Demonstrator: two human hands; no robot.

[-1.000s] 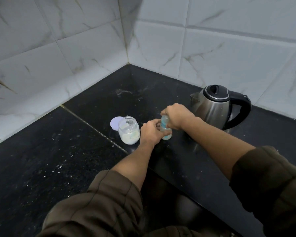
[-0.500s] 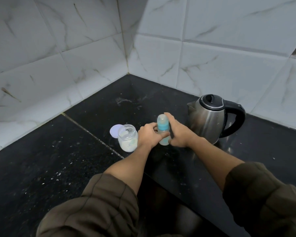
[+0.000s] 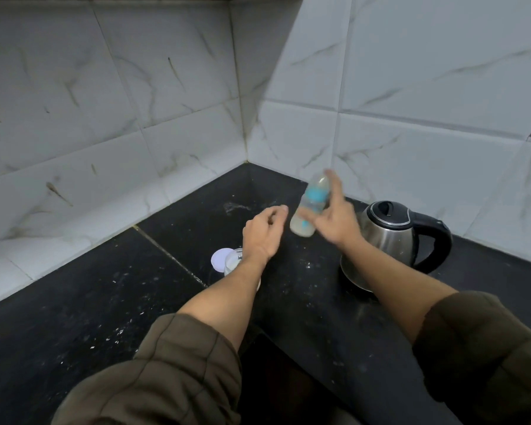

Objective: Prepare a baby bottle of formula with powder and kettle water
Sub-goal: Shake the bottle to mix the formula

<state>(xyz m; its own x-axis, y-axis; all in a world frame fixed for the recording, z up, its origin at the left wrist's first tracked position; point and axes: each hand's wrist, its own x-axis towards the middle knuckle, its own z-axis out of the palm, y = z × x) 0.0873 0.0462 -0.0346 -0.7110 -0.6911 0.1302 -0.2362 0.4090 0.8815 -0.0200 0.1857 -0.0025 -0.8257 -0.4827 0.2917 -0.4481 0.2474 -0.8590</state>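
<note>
Baby bottle (image 3: 308, 210) tilted, blue print blurred, gripped by right hand (image 3: 334, 220), left hand (image 3: 262, 230) loosely curled, empty

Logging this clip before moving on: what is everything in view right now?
counter: one, black, speckled, lower view
wall tiles: many, white marbled, behind the counter
kettle: one, steel with black lid and handle, on the counter, right
baby bottle: one, clear with blue band, tilted in the air, blurred
powder jar: one, clear, on the counter, partly hidden by an arm
jar lid: one, pale, flat beside the jar
sleeves: two, olive-brown, bottom
left hand: one, empty, fingers loosely curled
right hand: one, holding the bottle
</note>
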